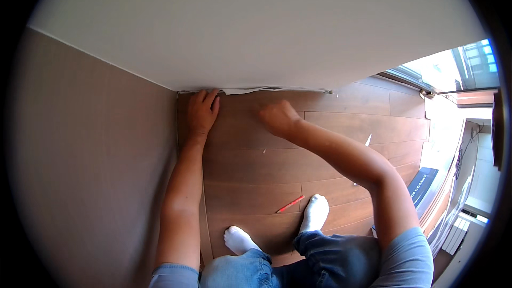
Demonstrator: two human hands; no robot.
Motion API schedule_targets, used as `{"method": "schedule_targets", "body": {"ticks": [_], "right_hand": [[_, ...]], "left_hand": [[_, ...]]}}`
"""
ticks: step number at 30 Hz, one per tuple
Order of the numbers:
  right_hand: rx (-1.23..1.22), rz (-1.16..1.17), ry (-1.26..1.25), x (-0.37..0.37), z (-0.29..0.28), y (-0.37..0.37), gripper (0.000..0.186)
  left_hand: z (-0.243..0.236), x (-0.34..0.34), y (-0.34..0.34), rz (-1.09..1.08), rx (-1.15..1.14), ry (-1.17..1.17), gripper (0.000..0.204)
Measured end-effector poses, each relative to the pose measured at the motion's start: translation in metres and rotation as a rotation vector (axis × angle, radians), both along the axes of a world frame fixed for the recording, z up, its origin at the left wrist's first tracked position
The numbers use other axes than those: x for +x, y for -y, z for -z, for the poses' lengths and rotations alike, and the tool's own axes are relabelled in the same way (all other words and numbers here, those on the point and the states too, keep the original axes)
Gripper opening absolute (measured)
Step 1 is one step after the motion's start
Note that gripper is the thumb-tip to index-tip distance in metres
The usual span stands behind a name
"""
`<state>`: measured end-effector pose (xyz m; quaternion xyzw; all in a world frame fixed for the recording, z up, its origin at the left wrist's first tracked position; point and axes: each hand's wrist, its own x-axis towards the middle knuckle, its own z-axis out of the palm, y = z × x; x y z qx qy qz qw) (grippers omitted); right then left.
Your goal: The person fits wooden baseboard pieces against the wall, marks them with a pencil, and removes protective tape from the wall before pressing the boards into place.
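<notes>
A thin white strip (250,90), wavy at its left end, runs along the joint between the pale wall (256,32) and the brown wood-plank floor (250,176). My left hand (201,113) presses down in the left corner by the strip's left end, fingers stretched to the wall's foot and thumb apart. Over the floor just short of the strip, my right hand (278,118) is curled like a fist and slightly blurred. Whatever it may hold is hidden from me. A red pencil-like stick (290,204) lies on the boards near my feet.
A brown panel (101,144) rises on my left. Small white scraps (368,140) lie on the floor to the right. Beyond them are a dark flat box (423,185) and a bright glazed opening (448,69). My white-socked feet (316,212) stand on the boards.
</notes>
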<state>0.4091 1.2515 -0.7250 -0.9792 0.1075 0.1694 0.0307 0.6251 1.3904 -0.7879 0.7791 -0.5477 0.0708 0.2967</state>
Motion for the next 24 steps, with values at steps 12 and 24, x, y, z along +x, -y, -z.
{"method": "schedule_targets", "body": {"ticks": [12, 24], "right_hand": [[-0.004, -0.064, 0.336, 0.111, 0.054, -0.024, 0.019], [-0.013, 0.009, 0.283, 0.128, 0.064, -0.030, 0.023]], "left_hand": [[0.007, 0.004, -0.002, -0.015, 0.153, 0.006, 0.013], [0.003, 0.006, -0.004, -0.042, 0.204, 0.015, 0.008]]}}
